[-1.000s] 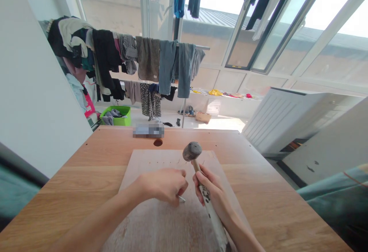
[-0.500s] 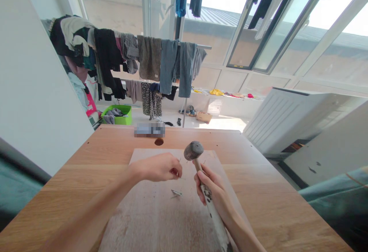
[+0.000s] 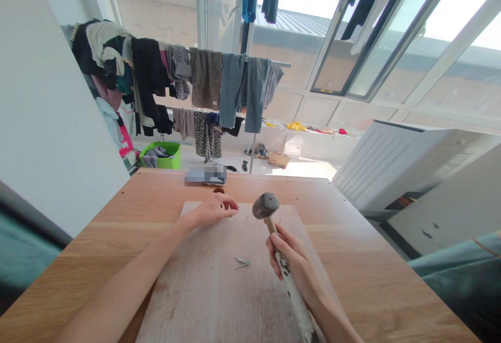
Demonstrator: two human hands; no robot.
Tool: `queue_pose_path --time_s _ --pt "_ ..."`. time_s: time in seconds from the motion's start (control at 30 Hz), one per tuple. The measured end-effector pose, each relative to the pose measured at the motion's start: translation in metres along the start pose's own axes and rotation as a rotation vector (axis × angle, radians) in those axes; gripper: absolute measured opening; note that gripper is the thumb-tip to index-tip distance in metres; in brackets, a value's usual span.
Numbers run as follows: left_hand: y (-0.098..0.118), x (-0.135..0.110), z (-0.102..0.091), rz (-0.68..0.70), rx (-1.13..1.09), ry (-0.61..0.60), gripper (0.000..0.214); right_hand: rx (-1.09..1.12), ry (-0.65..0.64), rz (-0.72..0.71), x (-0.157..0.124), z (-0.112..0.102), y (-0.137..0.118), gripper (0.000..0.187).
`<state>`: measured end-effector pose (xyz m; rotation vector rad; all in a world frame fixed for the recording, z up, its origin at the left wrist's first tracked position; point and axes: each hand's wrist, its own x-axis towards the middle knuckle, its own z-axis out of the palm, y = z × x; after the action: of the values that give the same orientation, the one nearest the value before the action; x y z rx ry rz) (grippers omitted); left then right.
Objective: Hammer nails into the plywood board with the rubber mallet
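Observation:
My right hand (image 3: 293,260) is wrapped round the pale wooden handle of a mallet with a grey rubber head (image 3: 265,205), held upright over a worn plywood board (image 3: 219,291). My left hand (image 3: 216,209) reaches to the board's far edge with its fingers pinched together; what they hold is too small to see. A few loose nails (image 3: 242,263) lie on the board between the hands. Several small nails stand near the board's far edge.
The board lies on a wooden table (image 3: 129,212) with a round hole near its far side. A phone (image 3: 206,175) sits at the far edge. Behind stand a clothes rack (image 3: 203,87), a green basket (image 3: 162,156) and white panels (image 3: 395,165).
My left hand left the loose nails in the middle of the board and moved away to its far edge. The mallet stayed upright in my right hand.

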<state>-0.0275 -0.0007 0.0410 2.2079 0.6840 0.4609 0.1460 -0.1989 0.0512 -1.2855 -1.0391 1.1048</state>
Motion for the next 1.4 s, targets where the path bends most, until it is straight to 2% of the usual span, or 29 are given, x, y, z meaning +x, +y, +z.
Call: queue_pose_path --time_s 0.17,0.8,1.2,1.4 --pt "0.001 -0.002 -0.003 -0.007 0.016 -0.078 0.018 0.007 -0.010 -0.002 -0.001 -0.001 0.001 0.035" --pt "-0.001 -0.004 0.000 -0.012 -0.033 -0.120 0.020 0.022 -0.040 0.003 0.000 0.003 0.002 0.037" --pt "0.003 -0.005 0.001 -0.010 -0.043 -0.118 0.019 -0.012 -0.078 0.050 0.009 0.026 -0.040 0.031" --pt "0.000 -0.005 0.003 0.020 -0.054 -0.099 0.013 0.033 -0.075 -0.013 0.013 0.029 -0.023 0.033"
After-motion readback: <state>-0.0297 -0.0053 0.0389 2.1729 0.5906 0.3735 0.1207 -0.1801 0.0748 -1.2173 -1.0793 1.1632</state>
